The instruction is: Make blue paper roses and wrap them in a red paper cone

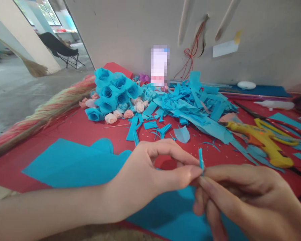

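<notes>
A thin rolled strip of blue paper [201, 158] stands upright between the fingertips of both hands. My left hand [153, 170] pinches it from the left with thumb and forefinger. From the right, my right hand [243, 194] grips its lower end, which the fingers hide. Beneath the hands lies a large blue paper sheet [165, 211] on the red tabletop. To the left, cut blue paper pieces [62, 164] with rounded edges lie flat, partly behind my left forearm.
Blue paper roses [115, 90] and small pale pink roses [110, 118] are heaped at the back left, beside a pile of blue scraps [188, 100]. A yellow glue gun [263, 140] and red-handled scissors [288, 125] lie right. A broom [47, 100] borders the left edge.
</notes>
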A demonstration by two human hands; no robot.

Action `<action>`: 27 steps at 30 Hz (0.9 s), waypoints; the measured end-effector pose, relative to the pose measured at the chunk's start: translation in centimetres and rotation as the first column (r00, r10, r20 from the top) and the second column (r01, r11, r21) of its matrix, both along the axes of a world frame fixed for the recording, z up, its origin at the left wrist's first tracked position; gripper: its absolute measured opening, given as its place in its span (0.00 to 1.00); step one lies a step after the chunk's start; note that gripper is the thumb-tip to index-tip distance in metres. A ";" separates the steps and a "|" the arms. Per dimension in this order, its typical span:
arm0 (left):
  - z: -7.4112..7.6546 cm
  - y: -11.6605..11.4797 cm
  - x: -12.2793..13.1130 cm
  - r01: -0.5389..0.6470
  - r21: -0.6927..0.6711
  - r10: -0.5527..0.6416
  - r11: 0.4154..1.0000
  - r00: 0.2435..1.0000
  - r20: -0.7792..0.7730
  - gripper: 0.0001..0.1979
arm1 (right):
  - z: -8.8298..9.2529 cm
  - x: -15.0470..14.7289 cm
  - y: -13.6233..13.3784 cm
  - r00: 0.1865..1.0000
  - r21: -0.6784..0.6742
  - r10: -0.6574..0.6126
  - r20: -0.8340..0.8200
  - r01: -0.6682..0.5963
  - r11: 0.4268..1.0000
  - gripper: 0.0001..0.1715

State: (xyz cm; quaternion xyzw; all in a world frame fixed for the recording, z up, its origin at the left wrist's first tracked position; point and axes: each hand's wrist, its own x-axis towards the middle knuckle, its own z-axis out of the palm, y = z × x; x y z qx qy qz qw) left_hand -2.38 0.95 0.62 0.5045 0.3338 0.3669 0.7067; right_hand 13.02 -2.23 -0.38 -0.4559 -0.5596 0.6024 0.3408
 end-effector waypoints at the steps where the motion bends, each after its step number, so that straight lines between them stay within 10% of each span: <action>1: 0.0 0.0 0.0 0.003 0.005 -0.003 1.000 1.000 -0.006 0.05 | -0.2 0.0 0.0 0.999 -0.011 -0.010 -0.031 0.009 1.000 0.17; 9: -0.1 0.2 -0.3 0.011 0.141 -0.004 0.990 0.999 -0.049 0.04 | 2.0 -1.0 -1.0 0.938 -0.025 -0.245 0.244 0.259 0.966 0.15; 23: -0.1 0.3 -0.4 0.032 0.178 -0.016 0.984 0.996 -0.087 0.04 | 1.5 -0.4 -0.5 0.993 -0.023 0.018 0.116 -0.016 1.000 0.16; 27: -0.1 0.4 -0.4 0.041 0.177 -0.025 0.983 0.996 -0.087 0.04 | 2.2 -0.8 -1.0 0.938 -0.008 -0.178 0.297 0.189 0.982 0.15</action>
